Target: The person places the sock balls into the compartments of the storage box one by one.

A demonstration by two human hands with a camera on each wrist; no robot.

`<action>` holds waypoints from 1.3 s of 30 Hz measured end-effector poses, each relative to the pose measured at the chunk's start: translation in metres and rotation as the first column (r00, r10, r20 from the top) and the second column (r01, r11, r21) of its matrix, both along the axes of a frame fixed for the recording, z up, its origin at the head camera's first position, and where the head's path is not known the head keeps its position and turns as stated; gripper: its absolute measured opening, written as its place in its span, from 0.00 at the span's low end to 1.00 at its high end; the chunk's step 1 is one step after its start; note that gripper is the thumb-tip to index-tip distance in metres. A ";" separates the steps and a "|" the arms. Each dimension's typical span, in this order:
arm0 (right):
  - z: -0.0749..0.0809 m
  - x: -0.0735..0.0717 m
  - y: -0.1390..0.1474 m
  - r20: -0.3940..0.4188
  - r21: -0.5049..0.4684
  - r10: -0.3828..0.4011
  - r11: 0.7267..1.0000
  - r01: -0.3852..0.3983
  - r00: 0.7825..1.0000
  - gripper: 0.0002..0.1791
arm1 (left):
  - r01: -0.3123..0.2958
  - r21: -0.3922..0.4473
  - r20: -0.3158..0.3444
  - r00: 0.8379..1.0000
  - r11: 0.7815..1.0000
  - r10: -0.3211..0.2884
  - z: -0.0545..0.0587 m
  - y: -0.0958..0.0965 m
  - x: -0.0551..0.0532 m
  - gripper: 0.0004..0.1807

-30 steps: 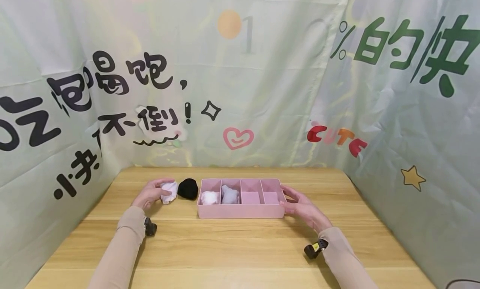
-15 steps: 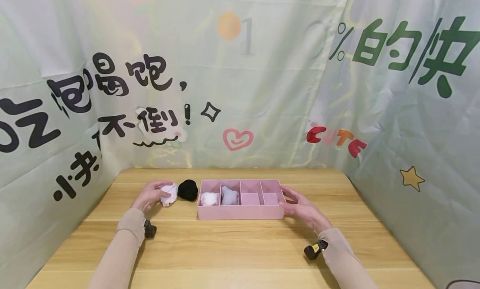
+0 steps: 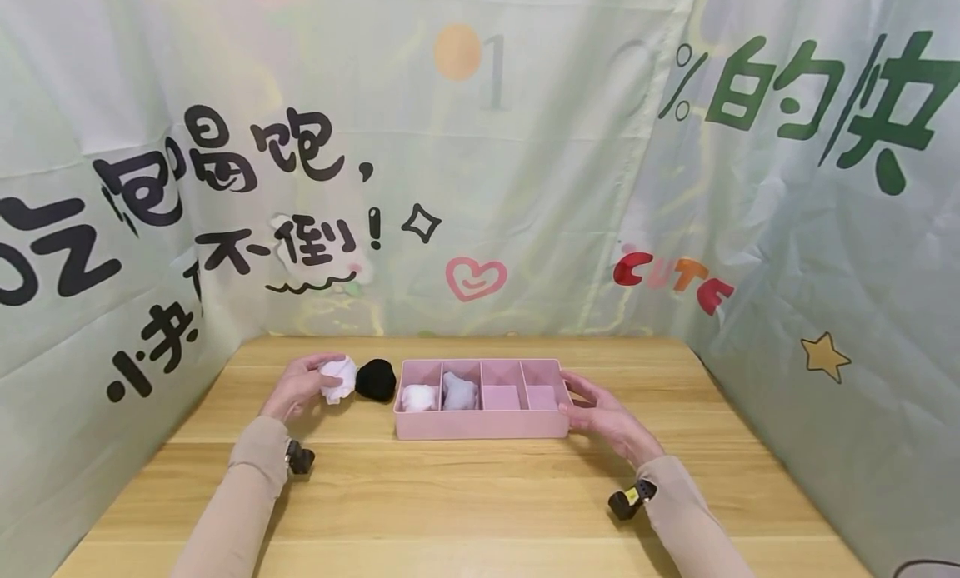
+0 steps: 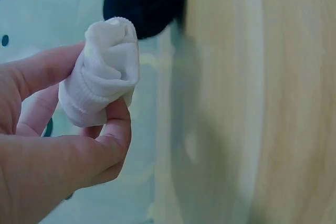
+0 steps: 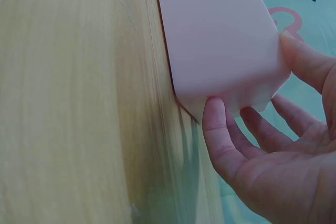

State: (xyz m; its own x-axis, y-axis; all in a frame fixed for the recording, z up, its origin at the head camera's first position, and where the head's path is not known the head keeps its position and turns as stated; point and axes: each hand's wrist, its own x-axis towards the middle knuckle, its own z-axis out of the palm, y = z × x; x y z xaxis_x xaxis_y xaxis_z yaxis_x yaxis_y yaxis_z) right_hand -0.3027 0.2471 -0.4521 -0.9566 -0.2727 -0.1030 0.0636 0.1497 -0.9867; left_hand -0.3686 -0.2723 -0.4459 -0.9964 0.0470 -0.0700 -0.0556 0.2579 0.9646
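Fingers [image 4: 50,69] of the left hand [image 3: 294,386] curl and pinch a white sock [image 3: 340,377] near the table's [image 3: 450,507] far left corner, likely keeping it rolled. The right hand [image 3: 606,418], half curled, holds the box's [image 3: 480,426] right end, maybe so it won't slide. A black sock [image 3: 376,380] sits near the box. The white one is slightly higher than before.

The left hand [image 3: 294,386] pinches a white bundle [image 3: 340,378].
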 end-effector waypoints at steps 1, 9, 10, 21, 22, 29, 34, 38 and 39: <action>0.000 0.000 0.000 -0.001 0.000 -0.002 1.000 0.002 1.000 0.41 | 0.000 -0.003 -0.006 1.000 1.000 0.000 0.002 0.001 0.001 0.34; 0.000 0.000 0.000 -0.001 -0.003 -0.010 1.000 0.010 1.000 0.40 | -0.023 0.016 -0.060 0.998 1.000 0.024 0.016 0.013 0.005 0.32; 0.000 0.000 0.000 0.000 -0.002 -0.008 1.000 0.008 1.000 0.41 | -0.029 0.015 -0.066 0.997 0.999 0.030 0.018 0.014 0.006 0.32; 0.001 0.000 0.001 -0.041 -0.020 0.046 0.999 -0.047 0.998 0.41 | 0.021 0.006 -0.072 0.997 1.000 -0.021 0.023 0.040 0.006 0.33; 0.001 0.000 0.001 -0.043 -0.015 0.049 0.999 -0.049 0.998 0.41 | 0.021 0.008 -0.072 0.997 1.000 -0.020 0.023 0.043 0.006 0.33; 0.001 0.000 0.000 -0.024 0.007 0.027 1.000 -0.027 0.999 0.41 | 0.006 0.047 -0.113 0.994 0.999 0.000 0.024 0.065 0.006 0.31; -0.002 0.001 0.000 -0.022 0.003 0.027 1.000 -0.027 0.999 0.40 | 0.024 0.105 -0.135 0.991 0.994 -0.009 0.028 0.084 0.009 0.30; -0.002 0.001 0.000 -0.024 -0.007 0.022 1.000 -0.022 0.999 0.40 | 0.043 0.114 -0.158 0.987 0.993 -0.025 0.025 0.097 0.008 0.29; -0.002 0.001 0.000 -0.023 -0.009 0.018 1.000 -0.018 1.000 0.40 | 0.048 0.115 -0.163 0.986 0.992 -0.029 0.024 0.099 0.007 0.29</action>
State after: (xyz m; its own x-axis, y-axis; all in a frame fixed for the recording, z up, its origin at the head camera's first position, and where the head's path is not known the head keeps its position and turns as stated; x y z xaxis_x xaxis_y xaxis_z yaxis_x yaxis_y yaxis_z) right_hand -0.3017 0.2467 -0.4540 -0.9535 -0.2910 -0.0787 0.0384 0.1416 -0.9892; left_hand -0.3614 -0.1728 -0.4223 -0.9915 0.0839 0.0998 0.1109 0.1401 0.9839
